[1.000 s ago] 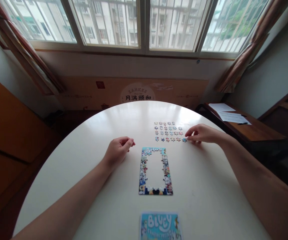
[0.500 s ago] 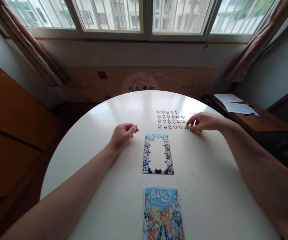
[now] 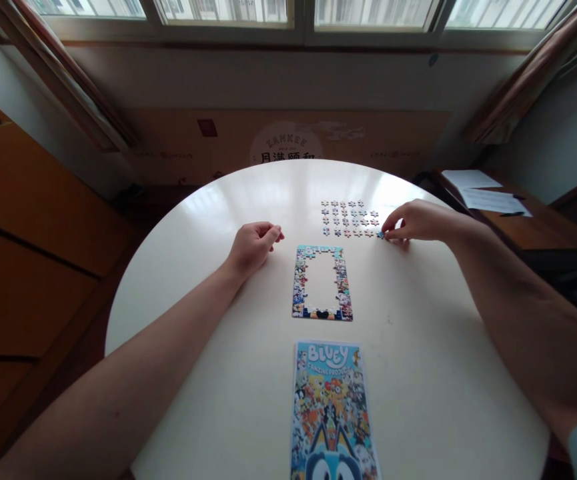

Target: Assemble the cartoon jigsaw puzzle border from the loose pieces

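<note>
Viewpoint tipped down; right hand (image 3: pixel 413 221), fingertips nearly together at blue piece (image 3: pixel 381 235), hold unconfirmed: leftward slip could jar near row (image 3: pixel 347 234); left hand (image 3: pixel 253 247) curled closed, nothing showing.

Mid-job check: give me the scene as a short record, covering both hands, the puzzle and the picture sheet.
Left hand: loosely curled, no piece visible in it
Right hand: fingertips at blue piece; firm grip unclear
Loose pieces: four rows, beyond the border
Puzzle border: rectangular ring, between rows and sheet
Picture sheet: nearest the wearer, "Bluey" title
Surface: white table
</note>
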A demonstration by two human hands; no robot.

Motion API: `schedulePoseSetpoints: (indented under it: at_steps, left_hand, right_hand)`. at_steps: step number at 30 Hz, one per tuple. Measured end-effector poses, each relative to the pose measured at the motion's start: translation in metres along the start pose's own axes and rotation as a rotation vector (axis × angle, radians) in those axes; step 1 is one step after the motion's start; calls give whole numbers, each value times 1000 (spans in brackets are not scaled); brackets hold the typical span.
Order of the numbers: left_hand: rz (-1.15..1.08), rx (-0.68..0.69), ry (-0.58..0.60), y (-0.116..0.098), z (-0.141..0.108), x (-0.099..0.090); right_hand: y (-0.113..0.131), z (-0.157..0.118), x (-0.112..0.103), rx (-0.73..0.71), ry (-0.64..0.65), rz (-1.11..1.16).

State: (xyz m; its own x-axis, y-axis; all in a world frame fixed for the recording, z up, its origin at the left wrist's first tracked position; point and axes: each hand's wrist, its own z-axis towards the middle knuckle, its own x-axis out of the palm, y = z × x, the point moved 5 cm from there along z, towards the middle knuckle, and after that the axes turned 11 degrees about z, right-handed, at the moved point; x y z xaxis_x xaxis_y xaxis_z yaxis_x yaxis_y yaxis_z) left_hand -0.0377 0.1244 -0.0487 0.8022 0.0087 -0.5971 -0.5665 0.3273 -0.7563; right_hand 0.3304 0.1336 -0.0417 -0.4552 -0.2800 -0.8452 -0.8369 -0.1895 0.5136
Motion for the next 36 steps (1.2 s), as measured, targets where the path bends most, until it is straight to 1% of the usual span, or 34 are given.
schedulePoseSetpoints:
  at_steps: [5, 9, 13, 18, 22, 27, 31, 36]
  left_hand:
    - [-13, -5, 11, 0, 0, 0]
    - [-7, -6, 18, -1, 0, 0]
    - [5, -3, 18, 0, 0, 0]
    - [10, -1, 19, 0, 0, 0]
    - [8, -2, 14, 1, 1, 0]
    - [14, -5, 21, 2, 1, -2]
    - [17, -11, 18, 3, 1, -5]
    - [34, -13, 26, 3, 1, -7]
  right_hand:
    - [0, 0, 0, 12, -28, -28]
    - [-1, 0, 0, -21, -48, -19]
    - [-2, 0, 0, -34, -52, -36]
    - [-2, 1, -1, -13, -46, -63]
    - [4, -1, -2, 6, -32, -83]
    - [15, -4, 1, 33, 16, -69]
    - [20, -2, 1, 0, -10, -72]
    - [19, 0, 3, -14, -28, -62]
